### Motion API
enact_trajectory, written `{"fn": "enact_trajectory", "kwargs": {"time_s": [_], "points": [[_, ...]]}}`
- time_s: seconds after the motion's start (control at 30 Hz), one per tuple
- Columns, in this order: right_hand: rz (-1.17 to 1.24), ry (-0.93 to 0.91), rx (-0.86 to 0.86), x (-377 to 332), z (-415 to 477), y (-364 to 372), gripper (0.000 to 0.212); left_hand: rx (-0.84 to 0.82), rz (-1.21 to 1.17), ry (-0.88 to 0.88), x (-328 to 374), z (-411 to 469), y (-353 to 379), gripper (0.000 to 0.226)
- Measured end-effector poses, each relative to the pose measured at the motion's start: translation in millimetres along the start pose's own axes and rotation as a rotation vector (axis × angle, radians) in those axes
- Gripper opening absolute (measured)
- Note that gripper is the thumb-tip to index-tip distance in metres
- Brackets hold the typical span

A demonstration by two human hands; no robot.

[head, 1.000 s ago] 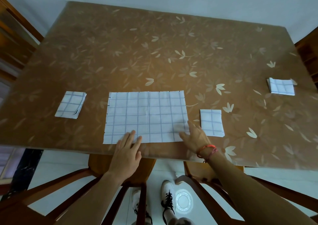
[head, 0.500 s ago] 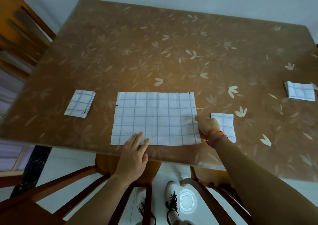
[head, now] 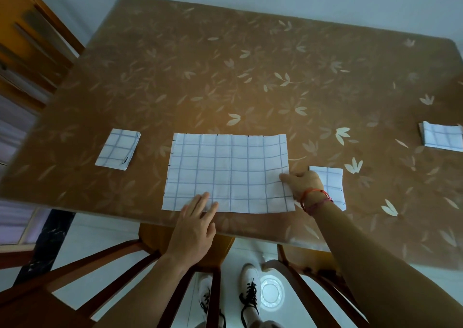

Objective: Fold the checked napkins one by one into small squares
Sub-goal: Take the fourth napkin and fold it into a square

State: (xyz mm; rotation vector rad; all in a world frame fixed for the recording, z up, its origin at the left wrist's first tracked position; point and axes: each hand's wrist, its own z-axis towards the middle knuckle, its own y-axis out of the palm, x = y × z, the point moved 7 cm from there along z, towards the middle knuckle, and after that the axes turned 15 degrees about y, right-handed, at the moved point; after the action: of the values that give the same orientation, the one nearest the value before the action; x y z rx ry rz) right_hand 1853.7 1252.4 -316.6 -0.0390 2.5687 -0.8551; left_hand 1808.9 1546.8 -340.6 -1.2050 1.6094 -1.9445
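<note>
Flat on counter (head: 250, 77), checked napkin (head: 228, 172) under both hands: left hand (head: 195, 227) fingers straight, pinning near edge; right hand (head: 304, 183) fingers curled, pinching right edge (best carried low toward left fingers, corners matched).

A big checked napkin (head: 230, 172) lies flat on the brown table (head: 225, 64), with the left hand (head: 193, 230) flat on its near edge, the right hand (head: 304, 182) pinching its right edge, and a left folded square (head: 117, 152), a near folded square (head: 330, 177) and a far folded square (head: 442, 137) lying around it.
</note>
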Motion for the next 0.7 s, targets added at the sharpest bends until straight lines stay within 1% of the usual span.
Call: {"fn": "enact_trajectory", "kwargs": {"time_s": [0.3, 0.37, 0.5, 0.57, 0.63, 0.7], "points": [[0.222, 0.032, -0.120, 9.0, -12.5, -4.1, 0.029, 0.015, -0.035, -0.002, -1.2, -1.1, -2.2, 0.049], [0.275, 0.018, -0.112, 6.2, -14.8, -5.9, 0.028, 0.014, -0.041, -0.004, -0.9, -0.9, -2.9, 0.048], [0.203, -0.069, 0.007, 0.5, -14.7, -9.9, 0.027, 0.014, -0.046, -0.010, -1.1, -0.6, -4.1, 0.048], [0.199, -0.029, -0.012, 4.4, -12.6, -6.7, 0.024, 0.015, -0.048, -0.013, -1.7, -0.7, -4.3, 0.048], [0.236, 0.044, -0.058, 10.9, -11.8, -3.2, 0.032, 0.015, -0.049, -0.015, -2.0, -1.1, -3.4, 0.048], [0.206, 0.062, -0.057, 13.4, -12.2, -3.1, 0.039, 0.013, -0.049, -0.011, -2.1, -1.4, -2.1, 0.049]]}}
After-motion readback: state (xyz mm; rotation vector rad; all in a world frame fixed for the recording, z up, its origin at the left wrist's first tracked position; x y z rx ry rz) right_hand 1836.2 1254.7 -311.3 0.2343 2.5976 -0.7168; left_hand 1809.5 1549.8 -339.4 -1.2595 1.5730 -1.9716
